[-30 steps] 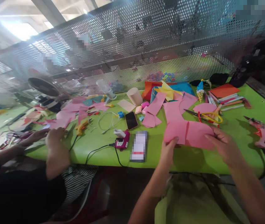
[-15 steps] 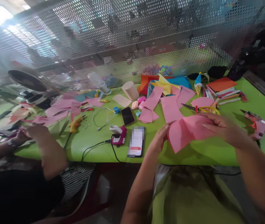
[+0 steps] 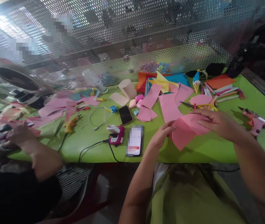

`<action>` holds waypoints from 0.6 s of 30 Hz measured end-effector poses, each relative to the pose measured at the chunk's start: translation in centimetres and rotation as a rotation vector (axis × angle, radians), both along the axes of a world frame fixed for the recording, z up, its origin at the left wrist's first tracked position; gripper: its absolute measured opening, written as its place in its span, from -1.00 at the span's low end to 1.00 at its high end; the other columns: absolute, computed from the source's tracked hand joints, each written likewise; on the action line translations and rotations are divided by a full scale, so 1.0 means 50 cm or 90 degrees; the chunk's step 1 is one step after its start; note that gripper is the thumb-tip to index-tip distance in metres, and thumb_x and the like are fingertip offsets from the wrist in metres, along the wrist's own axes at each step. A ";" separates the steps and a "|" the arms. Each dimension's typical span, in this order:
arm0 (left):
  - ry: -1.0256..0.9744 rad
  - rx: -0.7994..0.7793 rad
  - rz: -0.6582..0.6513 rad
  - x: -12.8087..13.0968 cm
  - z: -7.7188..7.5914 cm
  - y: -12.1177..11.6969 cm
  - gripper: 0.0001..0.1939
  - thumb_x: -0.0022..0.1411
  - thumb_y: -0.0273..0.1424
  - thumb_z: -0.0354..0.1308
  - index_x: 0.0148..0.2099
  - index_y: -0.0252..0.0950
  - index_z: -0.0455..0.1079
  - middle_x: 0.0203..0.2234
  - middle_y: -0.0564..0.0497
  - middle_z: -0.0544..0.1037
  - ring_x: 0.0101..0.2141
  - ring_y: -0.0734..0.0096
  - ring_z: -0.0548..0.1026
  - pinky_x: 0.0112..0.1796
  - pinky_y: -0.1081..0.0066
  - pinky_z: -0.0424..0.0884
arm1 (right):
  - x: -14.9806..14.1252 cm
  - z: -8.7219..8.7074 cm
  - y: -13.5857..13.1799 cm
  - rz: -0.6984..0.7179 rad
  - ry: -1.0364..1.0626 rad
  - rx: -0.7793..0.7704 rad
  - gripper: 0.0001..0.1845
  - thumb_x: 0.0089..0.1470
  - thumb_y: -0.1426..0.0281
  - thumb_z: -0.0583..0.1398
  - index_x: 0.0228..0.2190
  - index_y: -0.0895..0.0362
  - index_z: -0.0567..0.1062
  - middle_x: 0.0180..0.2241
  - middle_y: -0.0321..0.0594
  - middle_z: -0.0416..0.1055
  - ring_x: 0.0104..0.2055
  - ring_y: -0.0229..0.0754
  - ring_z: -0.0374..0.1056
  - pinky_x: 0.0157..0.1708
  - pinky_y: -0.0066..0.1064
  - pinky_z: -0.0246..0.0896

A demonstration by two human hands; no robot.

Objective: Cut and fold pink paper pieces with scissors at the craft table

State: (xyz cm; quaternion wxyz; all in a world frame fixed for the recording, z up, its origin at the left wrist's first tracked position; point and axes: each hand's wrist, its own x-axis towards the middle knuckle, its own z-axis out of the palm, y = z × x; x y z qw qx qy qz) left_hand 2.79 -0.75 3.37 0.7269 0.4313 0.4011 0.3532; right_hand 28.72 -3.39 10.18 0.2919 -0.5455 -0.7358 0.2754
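A co-worker's hand (image 3: 20, 135) is at left, near pink paper scraps (image 3: 53, 102). A lit phone (image 3: 135, 141) lies near centre on the green table (image 3: 92, 154). Rightward, the left hand (image 3: 160, 135) pinches the left edge of a bent pink sheet (image 3: 183, 133), held above the table's near side. Scissors (image 3: 194, 106) lie beyond it. The right hand (image 3: 218, 123) pinches its right side. A glue gun (image 3: 256, 122) lies rightmost.

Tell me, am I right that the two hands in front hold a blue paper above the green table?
Not blue: the paper is pink, as the head view shows. The left hand and right hand do hold it above the green table.
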 end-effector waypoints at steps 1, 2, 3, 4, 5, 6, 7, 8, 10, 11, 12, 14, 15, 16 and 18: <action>0.010 -0.008 0.011 0.002 -0.002 0.000 -0.52 0.12 -0.23 0.39 0.09 -0.24 0.61 -0.11 -0.12 0.68 -0.14 0.14 0.57 -0.17 0.35 0.39 | -0.002 0.000 0.000 -0.002 -0.004 0.005 -0.49 0.26 0.29 0.16 0.21 0.01 0.54 0.21 -0.14 0.54 0.23 0.13 0.44 0.21 -0.08 0.30; 0.014 -0.014 0.025 0.005 -0.004 0.001 -0.53 0.12 -0.23 0.38 0.07 -0.25 0.62 -0.12 -0.12 0.69 -0.16 0.17 0.57 -0.20 0.37 0.38 | -0.005 -0.001 -0.001 0.000 -0.004 0.008 -0.49 0.26 0.30 0.16 0.21 0.01 0.54 0.21 -0.13 0.54 0.23 0.13 0.44 0.21 -0.09 0.30; 0.010 -0.018 0.038 0.009 -0.005 0.002 -0.55 0.12 -0.23 0.38 0.06 -0.26 0.62 -0.13 -0.11 0.69 -0.17 0.18 0.57 -0.20 0.38 0.38 | -0.009 -0.002 -0.002 0.003 -0.001 0.009 -0.49 0.27 0.30 0.16 0.21 0.02 0.54 0.21 -0.13 0.54 0.23 0.12 0.44 0.22 -0.09 0.29; 0.001 -0.018 0.051 0.014 -0.007 0.002 -0.56 0.11 -0.24 0.39 0.04 -0.27 0.63 -0.14 -0.11 0.69 -0.17 0.19 0.57 -0.20 0.38 0.39 | -0.014 -0.004 -0.004 0.009 0.007 0.006 -0.50 0.28 0.30 0.16 0.21 0.02 0.53 0.21 -0.13 0.54 0.23 0.12 0.44 0.23 -0.09 0.29; -0.010 -0.019 0.064 0.020 -0.010 0.002 -0.57 0.10 -0.25 0.40 0.02 -0.27 0.63 -0.15 -0.11 0.70 -0.16 0.19 0.57 -0.19 0.38 0.40 | -0.019 -0.006 -0.006 0.018 0.019 0.000 -0.51 0.30 0.28 0.17 0.21 0.01 0.53 0.21 -0.13 0.54 0.23 0.10 0.44 0.23 -0.10 0.29; -0.022 -0.020 0.080 0.026 -0.013 0.002 -0.58 0.09 -0.27 0.42 0.01 -0.27 0.64 -0.15 -0.11 0.70 -0.15 0.19 0.57 -0.18 0.37 0.41 | -0.025 -0.008 -0.010 0.027 0.040 -0.010 -0.52 0.31 0.26 0.17 0.21 0.01 0.53 0.22 -0.13 0.53 0.23 0.09 0.44 0.23 -0.12 0.30; -0.036 -0.025 0.100 0.032 -0.016 0.002 -0.58 0.07 -0.27 0.43 0.00 -0.28 0.64 -0.14 -0.12 0.70 -0.14 0.18 0.57 -0.17 0.37 0.41 | -0.030 -0.011 -0.013 0.035 0.065 -0.023 -0.53 0.32 0.22 0.18 0.20 0.00 0.53 0.22 -0.13 0.52 0.23 0.07 0.44 0.21 -0.13 0.33; -0.050 -0.032 0.122 0.037 -0.019 0.001 -0.57 0.06 -0.27 0.45 -0.01 -0.28 0.64 -0.13 -0.12 0.69 -0.14 0.19 0.57 -0.18 0.38 0.42 | -0.034 -0.013 -0.018 0.045 0.086 -0.034 -0.53 0.32 0.18 0.19 0.20 -0.01 0.53 0.22 -0.13 0.52 0.23 0.07 0.44 0.20 -0.13 0.35; -0.082 -0.047 0.160 0.045 -0.027 -0.002 -0.55 0.05 -0.26 0.45 0.01 -0.28 0.63 -0.11 -0.12 0.69 -0.14 0.20 0.57 -0.22 0.39 0.42 | -0.038 -0.016 -0.026 0.069 0.099 -0.036 -0.48 0.25 0.09 0.27 0.18 -0.06 0.54 0.22 -0.14 0.52 0.24 0.10 0.43 0.22 -0.07 0.35; -0.100 -0.054 0.171 0.047 -0.031 -0.003 -0.54 0.06 -0.26 0.44 0.03 -0.28 0.62 -0.11 -0.12 0.69 -0.15 0.21 0.58 -0.23 0.40 0.42 | -0.037 -0.017 -0.030 0.078 0.096 -0.030 -0.46 0.21 0.05 0.30 0.17 -0.08 0.55 0.22 -0.15 0.52 0.25 0.13 0.41 0.25 -0.02 0.31; -0.112 -0.063 0.180 0.048 -0.034 -0.005 -0.53 0.06 -0.27 0.43 0.04 -0.28 0.61 -0.12 -0.11 0.70 -0.16 0.22 0.58 -0.24 0.41 0.43 | -0.035 -0.019 -0.032 0.081 0.094 -0.019 -0.45 0.18 0.03 0.32 0.15 -0.10 0.57 0.21 -0.16 0.53 0.26 0.16 0.39 0.29 0.03 0.26; -0.124 -0.082 0.197 0.047 -0.039 -0.007 -0.52 0.05 -0.31 0.41 0.06 -0.28 0.61 -0.17 -0.09 0.70 -0.20 0.24 0.60 -0.26 0.41 0.43 | -0.028 -0.025 -0.031 0.053 0.107 0.020 -0.50 0.19 0.01 0.32 0.10 -0.11 0.60 0.18 -0.17 0.54 0.28 0.17 0.36 0.32 0.07 0.19; -0.129 -0.090 0.208 0.047 -0.040 -0.008 -0.52 0.04 -0.32 0.41 0.05 -0.28 0.61 -0.19 -0.08 0.71 -0.21 0.24 0.60 -0.26 0.41 0.43 | -0.024 -0.031 -0.029 0.017 0.123 0.042 -0.53 0.21 0.02 0.29 0.09 -0.11 0.61 0.17 -0.16 0.54 0.27 0.16 0.36 0.31 0.06 0.20; -0.136 -0.098 0.218 0.046 -0.041 -0.008 -0.52 0.02 -0.33 0.40 0.04 -0.28 0.61 -0.20 -0.07 0.71 -0.21 0.24 0.61 -0.26 0.41 0.43 | -0.020 -0.039 -0.025 -0.028 0.137 0.063 -0.55 0.23 0.02 0.28 0.07 -0.10 0.61 0.15 -0.14 0.53 0.23 0.14 0.37 0.27 0.03 0.24; -0.158 -0.110 0.225 0.045 -0.043 -0.010 -0.52 0.02 -0.32 0.40 0.03 -0.28 0.61 -0.19 -0.08 0.71 -0.20 0.21 0.61 -0.25 0.40 0.44 | -0.015 -0.059 -0.015 -0.111 0.179 0.064 -0.55 0.18 0.01 0.32 0.03 -0.07 0.62 0.07 -0.12 0.54 0.08 0.08 0.44 0.10 -0.06 0.37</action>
